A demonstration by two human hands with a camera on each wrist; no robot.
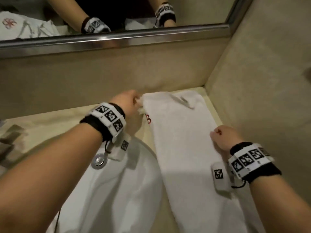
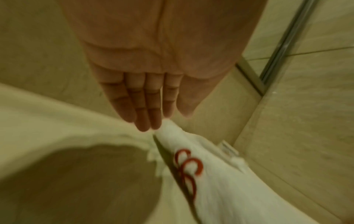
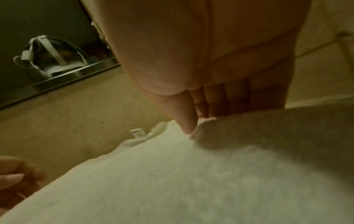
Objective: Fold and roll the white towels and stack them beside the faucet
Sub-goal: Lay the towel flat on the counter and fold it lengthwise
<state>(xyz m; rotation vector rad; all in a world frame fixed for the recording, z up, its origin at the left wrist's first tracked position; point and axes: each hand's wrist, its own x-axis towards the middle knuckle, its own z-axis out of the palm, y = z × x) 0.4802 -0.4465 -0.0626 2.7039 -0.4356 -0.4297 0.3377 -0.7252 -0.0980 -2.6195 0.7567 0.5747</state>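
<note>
A long white towel (image 1: 181, 148) lies folded lengthwise on the counter to the right of the sink, running from the far corner toward me. It bears a red logo (image 2: 187, 166) near its far left edge and a small label (image 1: 183, 100) at the far end. My left hand (image 1: 137, 102) is at the towel's far left corner. In the left wrist view its straight fingers (image 2: 149, 115) touch that corner. My right hand (image 1: 215, 133) is at the towel's right edge, midway along. There its thumb (image 3: 186, 121) presses on top and the curled fingers sit behind a raised fold, pinching it.
The white sink basin (image 1: 117, 190) with its metal drain (image 1: 99, 161) lies below my left forearm. A mirror with a steel frame (image 1: 117, 42) runs along the back; another white cloth with a red mark (image 1: 25, 26) shows in it. A beige wall (image 1: 260, 81) closes the right side.
</note>
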